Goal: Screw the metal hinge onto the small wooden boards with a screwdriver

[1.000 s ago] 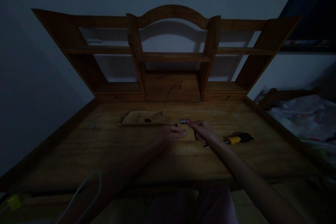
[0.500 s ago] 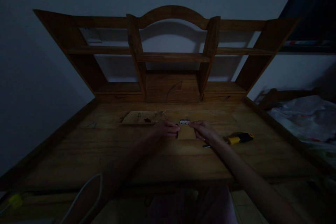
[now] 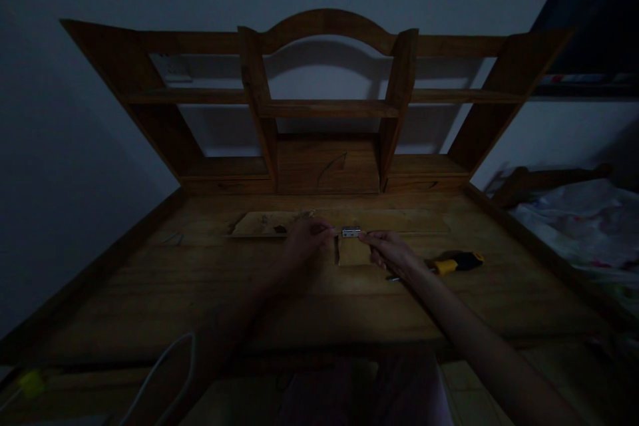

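Observation:
A small metal hinge (image 3: 351, 231) lies along the far edge of a small square wooden board (image 3: 354, 253) on the desk. My right hand (image 3: 392, 249) grips the right side of this board, its fingertips touching the hinge's right end. At the hinge's left end, my left hand (image 3: 310, 239) has thumb and forefinger pinched together; what sits between them is too dark and small to make out. Behind them lies a long thin wooden strip (image 3: 384, 220), its left part rough and stained. A screwdriver (image 3: 456, 263) with a yellow and black handle rests partly behind my right forearm.
Small thin metal pieces (image 3: 174, 238) lie on the left of the wooden desk (image 3: 150, 293). A wooden shelf unit (image 3: 329, 108) rises at the back. Beyond the right edge are pale plastic bags (image 3: 584, 219). A white cord (image 3: 192, 353) loops by my left arm.
My left hand has let go of the board's left side and moved slightly up and left, its fingers now pinched by the hinge. My right hand stays in place.

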The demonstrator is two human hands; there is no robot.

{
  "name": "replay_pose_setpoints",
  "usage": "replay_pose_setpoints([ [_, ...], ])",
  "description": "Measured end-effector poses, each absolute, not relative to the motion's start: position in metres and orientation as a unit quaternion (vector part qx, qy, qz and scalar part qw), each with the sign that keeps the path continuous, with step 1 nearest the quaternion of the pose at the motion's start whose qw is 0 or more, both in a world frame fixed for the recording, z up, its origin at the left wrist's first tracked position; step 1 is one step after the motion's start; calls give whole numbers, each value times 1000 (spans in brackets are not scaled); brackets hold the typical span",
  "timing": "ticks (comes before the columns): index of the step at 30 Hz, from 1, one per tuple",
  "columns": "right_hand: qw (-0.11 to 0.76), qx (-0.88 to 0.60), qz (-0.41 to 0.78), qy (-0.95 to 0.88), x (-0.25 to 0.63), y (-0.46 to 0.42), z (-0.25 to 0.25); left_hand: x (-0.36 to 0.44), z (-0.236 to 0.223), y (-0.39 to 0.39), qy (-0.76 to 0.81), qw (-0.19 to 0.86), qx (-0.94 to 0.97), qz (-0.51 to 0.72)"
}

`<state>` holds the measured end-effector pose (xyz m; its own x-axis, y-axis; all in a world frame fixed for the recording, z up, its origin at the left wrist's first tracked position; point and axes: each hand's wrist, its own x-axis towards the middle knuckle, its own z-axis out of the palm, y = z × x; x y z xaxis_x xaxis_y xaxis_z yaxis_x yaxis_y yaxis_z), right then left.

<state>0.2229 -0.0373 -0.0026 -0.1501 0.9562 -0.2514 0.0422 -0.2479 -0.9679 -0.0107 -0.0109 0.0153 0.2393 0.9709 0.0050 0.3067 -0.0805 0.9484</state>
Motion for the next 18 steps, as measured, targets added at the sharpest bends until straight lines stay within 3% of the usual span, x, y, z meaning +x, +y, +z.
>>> replay_pose_setpoints([
  [6,386,-520,596,-474,223,-37,-2,-10,20,-13,461,245,769,370],
  [18,375,-524,602,-471,221,-37,0,7,26,-10,438,260,790,342],
])
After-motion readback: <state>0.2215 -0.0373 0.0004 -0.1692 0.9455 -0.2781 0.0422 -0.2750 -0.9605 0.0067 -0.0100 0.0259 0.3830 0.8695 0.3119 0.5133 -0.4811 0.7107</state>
